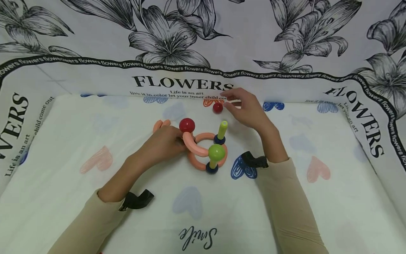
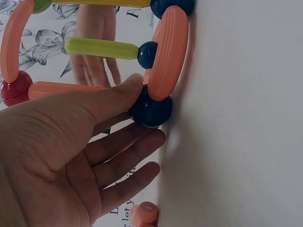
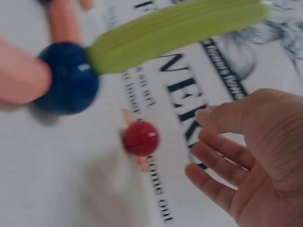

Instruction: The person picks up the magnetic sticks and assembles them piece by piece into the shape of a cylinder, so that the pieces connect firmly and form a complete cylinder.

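In the head view, a toy frame of ribbed sticks and balls stands mid-table. Its base is a ring of curved orange sticks (image 1: 196, 163) with navy balls (image 1: 211, 167). A curved orange stick links a red ball (image 1: 187, 125) and a green ball (image 1: 216, 152) on top, and one yellow-green stick (image 1: 222, 130) stands upright, its upper end bare. My left hand (image 1: 166, 144) pinches a navy ball (image 2: 151, 111) at the ring's left, thumb on top. My right hand (image 1: 246, 107), fingers loosely bent and holding nothing, hovers beside a loose red ball (image 1: 217, 107).
Loose orange pieces (image 1: 161, 124) lie beyond my left hand. A white cloth (image 1: 152, 225) printed with hearts covers the table, and a flower-printed cloth (image 1: 104, 79) borders it at the back. Black straps (image 1: 137, 200) stick out at both wrists.
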Available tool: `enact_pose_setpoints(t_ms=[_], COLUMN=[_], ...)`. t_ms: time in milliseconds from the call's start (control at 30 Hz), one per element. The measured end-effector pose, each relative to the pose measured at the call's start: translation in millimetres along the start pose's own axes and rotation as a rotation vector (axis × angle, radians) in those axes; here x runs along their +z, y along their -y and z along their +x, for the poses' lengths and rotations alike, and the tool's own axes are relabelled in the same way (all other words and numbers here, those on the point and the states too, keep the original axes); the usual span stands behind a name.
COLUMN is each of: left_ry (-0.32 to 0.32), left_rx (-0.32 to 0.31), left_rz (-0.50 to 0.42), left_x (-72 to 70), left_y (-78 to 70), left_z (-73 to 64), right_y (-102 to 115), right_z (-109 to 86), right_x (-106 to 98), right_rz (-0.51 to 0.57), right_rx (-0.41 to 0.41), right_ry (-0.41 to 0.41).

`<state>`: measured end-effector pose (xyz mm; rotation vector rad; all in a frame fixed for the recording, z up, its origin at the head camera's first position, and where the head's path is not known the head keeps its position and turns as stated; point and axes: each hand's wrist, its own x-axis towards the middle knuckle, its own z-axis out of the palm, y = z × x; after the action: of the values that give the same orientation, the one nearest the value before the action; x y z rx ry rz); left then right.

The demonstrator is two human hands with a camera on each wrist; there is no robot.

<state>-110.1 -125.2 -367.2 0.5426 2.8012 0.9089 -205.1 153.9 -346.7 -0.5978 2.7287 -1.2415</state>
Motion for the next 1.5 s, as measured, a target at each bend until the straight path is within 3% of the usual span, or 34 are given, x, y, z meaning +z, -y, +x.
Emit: enact_pose_setpoints(t_ms=[133, 300, 600, 767, 933, 1200, 1500], left_ry=[0.004, 0.006, 0.005, 0.055, 0.055, 0.061, 0.055], left_rx=[-0.019, -0.034, -0.033, -0.044, -0.048, -0.055, -0.057], left_rz=[-0.008, -0.010, -0.007, -0.046, -0.048, -0.050, -0.037], left_x=[0.0, 0.9, -0.7, -0.8, -1.1, 0.3, 0.6], left_y=[1.1, 0.6, -0.3, -1.6, -2.6, -2.9, -2.7], left_z=[-2.0, -2.9, -1.4, -3.1, -3.7, -3.5, -5.6], right_y=[-7, -12, -12, -14, -14, -9, 12], right_z=[4.8, 7.4, 8.4, 7.6, 6.8, -0.2, -13.7], right_x=[18, 29, 30, 33, 36, 19, -8], right_rz=[-0.120, -0.195, -0.176, -0.146, -0.149, -0.162, -0.113], right_rx=[0.003, 0.007, 0.068, 0.071, 0.048, 0.079, -0.032], right_ry=[0.063, 0.165, 0.104, 0.101, 0.103, 0.097, 0.032])
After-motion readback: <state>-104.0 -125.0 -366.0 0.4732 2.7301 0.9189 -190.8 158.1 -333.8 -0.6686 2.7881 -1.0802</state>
